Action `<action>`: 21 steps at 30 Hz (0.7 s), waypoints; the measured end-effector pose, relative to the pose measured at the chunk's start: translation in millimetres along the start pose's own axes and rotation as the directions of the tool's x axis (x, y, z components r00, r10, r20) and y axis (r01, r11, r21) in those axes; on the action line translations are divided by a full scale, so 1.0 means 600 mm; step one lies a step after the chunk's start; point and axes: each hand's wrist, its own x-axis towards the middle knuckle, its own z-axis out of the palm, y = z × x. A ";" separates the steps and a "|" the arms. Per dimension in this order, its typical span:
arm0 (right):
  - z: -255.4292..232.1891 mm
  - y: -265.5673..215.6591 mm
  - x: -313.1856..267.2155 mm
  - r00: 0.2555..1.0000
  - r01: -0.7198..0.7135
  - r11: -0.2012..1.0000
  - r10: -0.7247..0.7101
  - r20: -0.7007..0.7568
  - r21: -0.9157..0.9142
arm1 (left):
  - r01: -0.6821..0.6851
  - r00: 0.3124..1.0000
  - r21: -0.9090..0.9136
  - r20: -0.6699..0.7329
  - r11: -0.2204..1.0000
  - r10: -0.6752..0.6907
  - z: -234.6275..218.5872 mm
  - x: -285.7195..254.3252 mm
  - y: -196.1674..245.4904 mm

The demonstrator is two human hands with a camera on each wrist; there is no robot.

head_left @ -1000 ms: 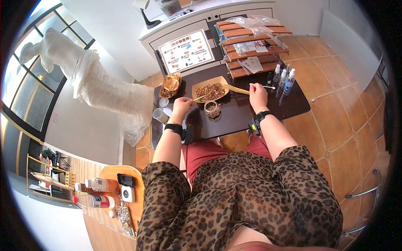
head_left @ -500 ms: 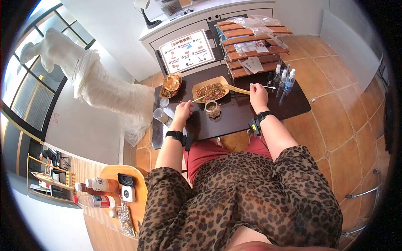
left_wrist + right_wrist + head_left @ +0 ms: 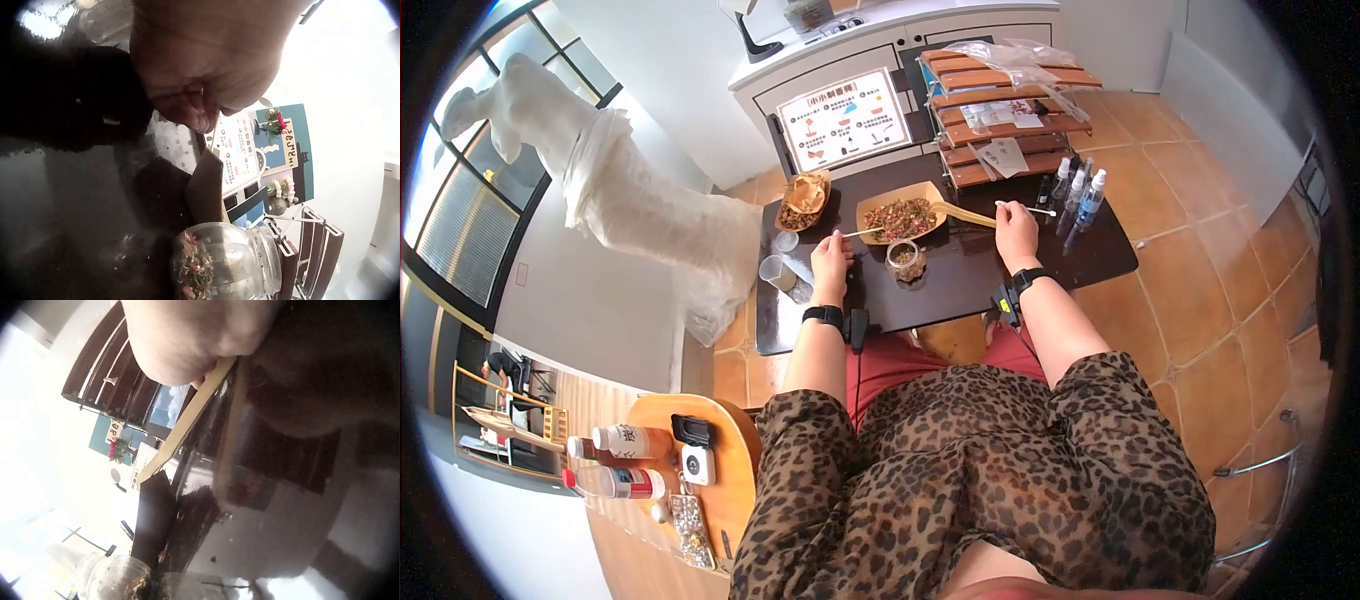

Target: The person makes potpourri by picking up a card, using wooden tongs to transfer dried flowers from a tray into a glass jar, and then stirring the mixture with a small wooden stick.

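A boat-shaped paper tray [image 3: 931,191] on the dark table holds dried petals and herbs. My left hand [image 3: 832,262] pinches a thin pale stick [image 3: 862,233] whose far end overlaps the tray's left side. In the left wrist view the fingers are bunched and hide most of the stick. My right hand [image 3: 1017,232] grips a flat yellowish strip [image 3: 190,417], which slants across to the tray's right edge. A thin white stick [image 3: 1040,211] with a knobbed end juts out right of that hand. Between the hands stands an open glass jar [image 3: 234,262] with dried flowers inside.
A second paper tray [image 3: 823,212] and plastic cups [image 3: 777,272] stand at the table's left. Several spray bottles [image 3: 1090,197] are at the right, beside a slatted wooden rack [image 3: 1010,120]. A printed sign [image 3: 845,120] leans behind. A round side table [image 3: 745,450] is at lower left.
My left hand has shifted slightly left and turned more upright, and its stick lies flatter, pointing at the tray. The right hand holds nearly the same place.
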 end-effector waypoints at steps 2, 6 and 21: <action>0.001 0.001 -0.001 1.000 0.011 1.000 -0.011 -0.005 -0.005 | 0.005 1.000 -0.034 -0.004 0.999 -0.005 -0.004 0.004 -0.005; 0.005 0.007 -0.001 0.999 0.029 0.999 -0.029 -0.018 -0.014 | 0.012 1.000 -0.077 -0.010 0.997 -0.013 -0.009 0.003 -0.008; 0.006 0.009 0.002 1.000 0.024 0.999 -0.024 0.005 -0.028 | 0.056 0.988 -0.096 0.152 0.994 -0.041 -0.019 -0.027 0.038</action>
